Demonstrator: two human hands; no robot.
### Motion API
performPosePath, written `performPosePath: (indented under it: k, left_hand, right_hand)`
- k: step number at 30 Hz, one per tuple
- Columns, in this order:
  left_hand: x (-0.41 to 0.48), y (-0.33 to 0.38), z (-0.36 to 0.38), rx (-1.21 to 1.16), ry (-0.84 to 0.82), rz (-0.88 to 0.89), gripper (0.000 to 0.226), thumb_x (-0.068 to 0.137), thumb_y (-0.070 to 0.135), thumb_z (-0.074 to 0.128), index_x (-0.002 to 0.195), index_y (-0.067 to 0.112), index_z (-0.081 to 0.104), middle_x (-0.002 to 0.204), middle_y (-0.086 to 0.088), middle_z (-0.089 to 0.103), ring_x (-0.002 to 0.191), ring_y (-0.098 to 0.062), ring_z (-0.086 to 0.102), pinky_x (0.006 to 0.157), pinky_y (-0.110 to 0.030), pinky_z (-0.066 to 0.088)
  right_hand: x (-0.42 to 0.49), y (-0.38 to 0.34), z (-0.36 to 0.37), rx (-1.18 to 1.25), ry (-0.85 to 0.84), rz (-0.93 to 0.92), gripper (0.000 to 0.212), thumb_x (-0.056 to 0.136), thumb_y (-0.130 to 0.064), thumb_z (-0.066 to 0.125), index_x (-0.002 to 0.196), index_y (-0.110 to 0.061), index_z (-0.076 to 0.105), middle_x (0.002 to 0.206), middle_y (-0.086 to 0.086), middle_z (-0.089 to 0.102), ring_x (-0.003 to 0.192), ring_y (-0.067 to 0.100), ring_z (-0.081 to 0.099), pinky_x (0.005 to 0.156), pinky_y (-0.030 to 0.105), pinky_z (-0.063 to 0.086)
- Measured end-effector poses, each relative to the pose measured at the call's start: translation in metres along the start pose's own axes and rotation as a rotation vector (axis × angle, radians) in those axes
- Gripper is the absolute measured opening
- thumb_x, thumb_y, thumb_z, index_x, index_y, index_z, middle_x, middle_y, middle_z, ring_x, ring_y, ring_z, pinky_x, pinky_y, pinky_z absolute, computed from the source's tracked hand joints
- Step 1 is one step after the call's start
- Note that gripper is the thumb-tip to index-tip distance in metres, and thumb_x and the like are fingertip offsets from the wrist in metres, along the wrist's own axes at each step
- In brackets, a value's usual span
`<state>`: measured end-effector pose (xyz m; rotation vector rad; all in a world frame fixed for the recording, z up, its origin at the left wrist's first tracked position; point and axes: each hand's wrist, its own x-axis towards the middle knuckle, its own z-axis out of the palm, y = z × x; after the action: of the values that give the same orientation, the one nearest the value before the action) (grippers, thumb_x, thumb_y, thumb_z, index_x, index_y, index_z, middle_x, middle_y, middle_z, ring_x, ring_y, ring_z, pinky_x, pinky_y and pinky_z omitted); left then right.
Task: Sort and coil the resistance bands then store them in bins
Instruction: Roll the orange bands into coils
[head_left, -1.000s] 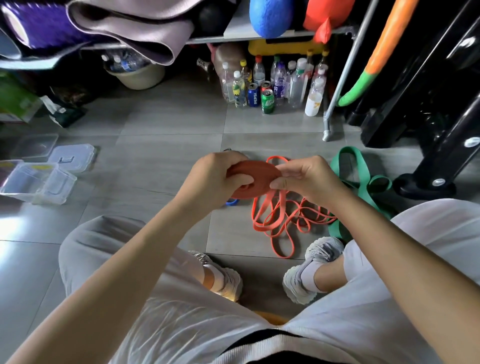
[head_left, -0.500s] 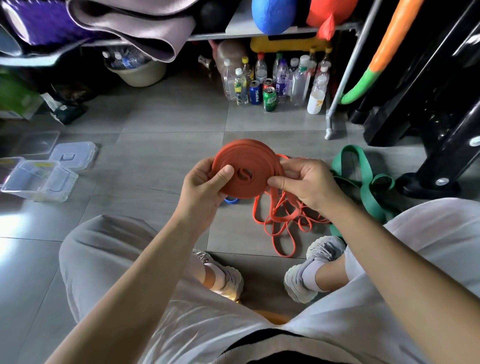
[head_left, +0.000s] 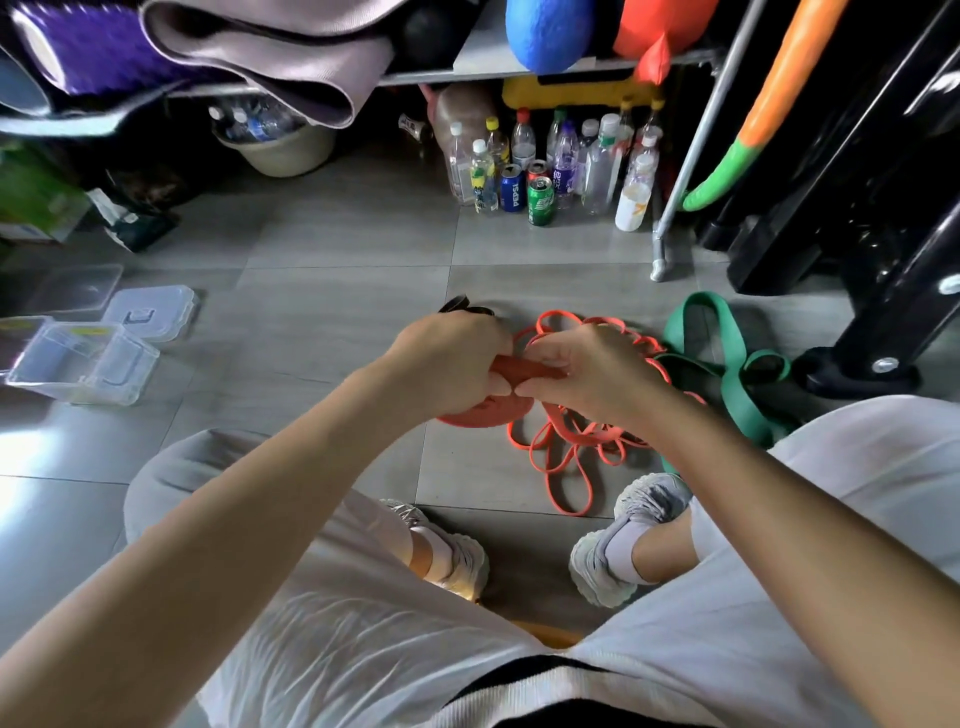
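Red band coil (head_left: 485, 414), gripped for tucking.
My left hand (head_left: 451, 358) and right hand (head_left: 589, 375) curl round it; I'd squeeze the turns flat and tuck any loose end before binning.

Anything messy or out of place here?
The thin orange band lies in a tangled heap on the tiles, and the green band sprawls twisted beside it. Neither is coiled like the red band the left hand and right hand grip.
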<state>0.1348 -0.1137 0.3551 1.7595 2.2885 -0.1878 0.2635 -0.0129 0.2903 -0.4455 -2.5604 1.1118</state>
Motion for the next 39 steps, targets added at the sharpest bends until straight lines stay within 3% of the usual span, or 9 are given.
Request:
performPosePath:
  k: [4, 7, 10, 12, 16, 19, 26, 33, 39]
  left_hand:
    - [-0.004, -0.016, 0.004, -0.222, 0.028, -0.008, 0.02, 0.085, 0.026, 0.064, 0.103, 0.017, 0.067, 0.093, -0.003, 0.062, 0.093, -0.029, 0.058, 0.069, -0.03, 0.04]
    - [-0.008, -0.037, 0.003, -0.363, 0.132, -0.019, 0.018, 0.083, 0.019, 0.068, 0.1, 0.014, 0.07, 0.088, -0.004, 0.067, 0.081, -0.025, 0.06, 0.063, -0.025, 0.043]
    - [-0.012, -0.054, -0.001, -0.509, 0.176, -0.071, 0.016, 0.08, 0.013, 0.071, 0.096, 0.015, 0.071, 0.073, 0.004, 0.063, 0.063, -0.011, 0.055, 0.051, -0.009, 0.038]
    - [-0.013, -0.065, -0.003, -0.651, 0.211, -0.127, 0.013, 0.079, 0.01, 0.072, 0.092, 0.012, 0.072, 0.07, 0.003, 0.066, 0.058, -0.009, 0.054, 0.053, -0.014, 0.042]
    - [-0.017, -0.087, -0.006, -0.714, 0.247, -0.169, 0.014, 0.078, 0.008, 0.073, 0.08, 0.022, 0.07, 0.074, -0.005, 0.07, 0.059, -0.01, 0.056, 0.053, -0.019, 0.044]
    - [-0.021, -0.102, 0.0, -0.734, 0.244, -0.239, 0.018, 0.079, 0.008, 0.073, 0.077, 0.026, 0.069, 0.076, -0.012, 0.069, 0.06, -0.017, 0.053, 0.049, -0.021, 0.041]
    - [-0.026, -0.115, 0.02, -0.799, 0.148, -0.35, 0.012, 0.08, 0.007, 0.072, 0.091, 0.012, 0.07, 0.07, -0.006, 0.063, 0.043, -0.003, 0.043, 0.036, -0.011, 0.03]
    - [-0.026, -0.106, 0.014, -0.771, 0.115, -0.28, 0.011, 0.08, 0.007, 0.072, 0.088, 0.015, 0.071, 0.063, -0.004, 0.061, 0.034, -0.003, 0.035, 0.034, -0.011, 0.026]
    - [-0.024, -0.093, 0.007, -0.73, 0.118, -0.229, 0.011, 0.08, 0.008, 0.072, 0.087, 0.016, 0.071, 0.061, 0.001, 0.061, 0.036, -0.003, 0.04, 0.036, -0.01, 0.031]
  right_hand:
    - [-0.008, 0.024, 0.001, 0.115, -0.12, 0.232, 0.012, 0.074, -0.014, 0.077, 0.086, -0.012, 0.074, 0.08, -0.002, 0.073, 0.08, 0.015, 0.069, 0.079, 0.036, 0.053]
    - [-0.025, 0.051, 0.008, -0.104, -0.133, 0.321, 0.005, 0.078, -0.02, 0.074, 0.081, -0.019, 0.069, 0.073, -0.01, 0.067, 0.077, 0.014, 0.066, 0.072, 0.03, 0.049]
    - [-0.042, 0.07, 0.02, -0.036, -0.119, 0.461, 0.014, 0.079, -0.016, 0.072, 0.076, -0.026, 0.062, 0.067, -0.013, 0.063, 0.064, 0.004, 0.061, 0.065, 0.026, 0.048]
    - [-0.049, 0.078, 0.03, -0.026, -0.134, 0.524, 0.015, 0.08, -0.016, 0.07, 0.071, -0.025, 0.063, 0.061, -0.011, 0.064, 0.054, 0.0, 0.057, 0.059, 0.024, 0.047]
    - [-0.051, 0.082, 0.039, 0.547, 0.024, 0.715, 0.011, 0.08, -0.005, 0.072, 0.079, -0.012, 0.064, 0.058, -0.004, 0.069, 0.053, 0.002, 0.065, 0.045, 0.014, 0.045]
    - [-0.053, 0.082, 0.032, 0.995, 0.152, 0.804, 0.013, 0.072, -0.012, 0.073, 0.082, -0.01, 0.065, 0.07, 0.004, 0.073, 0.067, 0.015, 0.072, 0.055, 0.021, 0.054]
    - [-0.054, 0.081, 0.024, 1.476, 0.14, 0.782, 0.023, 0.076, -0.025, 0.058, 0.063, -0.015, 0.075, 0.072, 0.002, 0.073, 0.077, 0.016, 0.073, 0.066, 0.031, 0.058]
    - [-0.051, 0.083, 0.024, 1.421, 0.192, 0.837, 0.025, 0.076, -0.039, 0.06, 0.068, -0.016, 0.054, 0.074, 0.001, 0.067, 0.089, 0.018, 0.07, 0.083, 0.034, 0.052]
    - [-0.048, 0.083, 0.024, 1.344, 0.309, 0.917, 0.027, 0.078, -0.044, 0.063, 0.071, -0.019, 0.055, 0.058, -0.006, 0.052, 0.071, 0.012, 0.057, 0.087, 0.033, 0.046]
